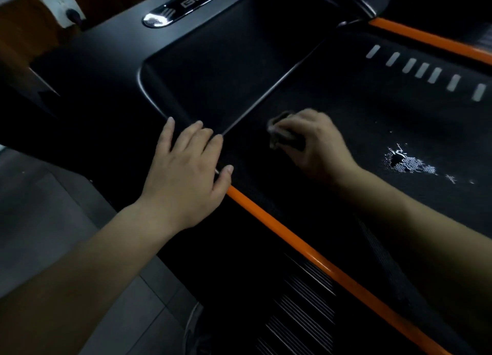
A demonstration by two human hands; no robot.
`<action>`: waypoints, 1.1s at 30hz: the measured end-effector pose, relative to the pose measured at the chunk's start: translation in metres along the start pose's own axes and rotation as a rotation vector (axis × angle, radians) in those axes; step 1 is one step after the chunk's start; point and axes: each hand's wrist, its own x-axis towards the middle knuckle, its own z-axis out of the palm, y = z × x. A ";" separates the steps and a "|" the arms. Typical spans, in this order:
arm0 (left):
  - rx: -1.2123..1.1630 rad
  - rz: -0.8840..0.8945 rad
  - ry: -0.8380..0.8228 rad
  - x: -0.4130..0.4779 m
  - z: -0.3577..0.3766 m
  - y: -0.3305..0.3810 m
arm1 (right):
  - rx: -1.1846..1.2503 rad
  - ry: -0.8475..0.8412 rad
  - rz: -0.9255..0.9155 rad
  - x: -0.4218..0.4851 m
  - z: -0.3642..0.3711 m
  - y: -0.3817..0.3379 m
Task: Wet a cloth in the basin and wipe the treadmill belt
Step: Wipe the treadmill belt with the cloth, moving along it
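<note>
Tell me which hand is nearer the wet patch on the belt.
Right. The right hand, gripping the cloth, sits on the belt just beside the wet patch; the left hand rests flat farther off, at the orange side strip.

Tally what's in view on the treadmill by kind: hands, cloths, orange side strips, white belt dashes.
Hands: 2, left hand and right hand
Cloth: 1, gripped in the right hand
Orange side strips: 2, near and far
White belt dashes: 7 in view
Total: 12
</note>
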 end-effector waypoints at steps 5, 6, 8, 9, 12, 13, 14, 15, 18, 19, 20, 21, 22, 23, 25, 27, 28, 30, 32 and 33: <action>-0.111 0.025 -0.006 0.031 0.001 0.014 | -0.043 -0.135 -0.072 -0.020 -0.016 0.022; -0.135 0.040 -0.013 0.040 0.002 0.018 | -0.070 -0.050 0.000 -0.016 -0.023 0.037; -0.177 0.090 -0.040 0.058 0.004 0.030 | -0.102 0.116 0.229 -0.005 -0.033 0.066; -0.195 0.115 -0.055 0.068 0.005 0.037 | -0.105 0.161 0.313 -0.001 -0.035 0.073; -0.268 0.142 -0.089 0.102 0.015 0.053 | -0.148 0.049 0.252 0.000 -0.035 0.068; -0.291 0.139 -0.094 0.114 0.019 0.057 | -0.143 -0.018 0.246 -0.002 -0.038 0.067; -0.307 0.133 -0.098 0.125 0.023 0.060 | -0.112 -0.060 0.288 -0.003 -0.043 0.070; -0.315 0.135 -0.103 0.136 0.026 0.063 | -0.063 -0.070 0.340 -0.004 -0.048 0.076; -0.319 0.182 -0.118 0.165 0.032 0.075 | -0.021 -0.009 0.357 0.006 -0.059 0.104; -0.322 0.201 -0.117 0.175 0.033 0.080 | -0.064 0.012 0.349 0.014 -0.061 0.114; -0.326 0.219 -0.112 0.186 0.034 0.084 | -0.144 0.035 0.349 0.023 -0.063 0.128; -0.330 0.231 -0.105 0.196 0.035 0.089 | -0.226 0.068 0.366 0.034 -0.066 0.141; -0.336 0.237 -0.099 0.207 0.037 0.093 | -0.272 0.114 0.405 0.043 -0.071 0.155; -0.343 0.239 -0.094 0.218 0.039 0.098 | -0.275 0.165 0.452 0.053 -0.076 0.166; -0.361 0.233 -0.087 0.236 0.043 0.106 | -0.238 0.232 0.457 0.065 -0.082 0.183; -0.383 0.230 -0.091 0.249 0.048 0.113 | -0.289 0.187 0.378 0.067 -0.082 0.187; -0.391 0.236 -0.103 0.252 0.051 0.115 | -0.358 0.135 0.337 0.064 -0.080 0.189; -0.382 0.251 -0.123 0.254 0.058 0.118 | -0.455 0.040 0.300 0.063 -0.081 0.192; -0.365 0.260 -0.124 0.254 0.064 0.119 | -0.410 0.021 0.313 0.071 -0.088 0.205; -0.373 0.257 -0.123 0.254 0.066 0.119 | -0.377 0.029 0.309 0.078 -0.092 0.215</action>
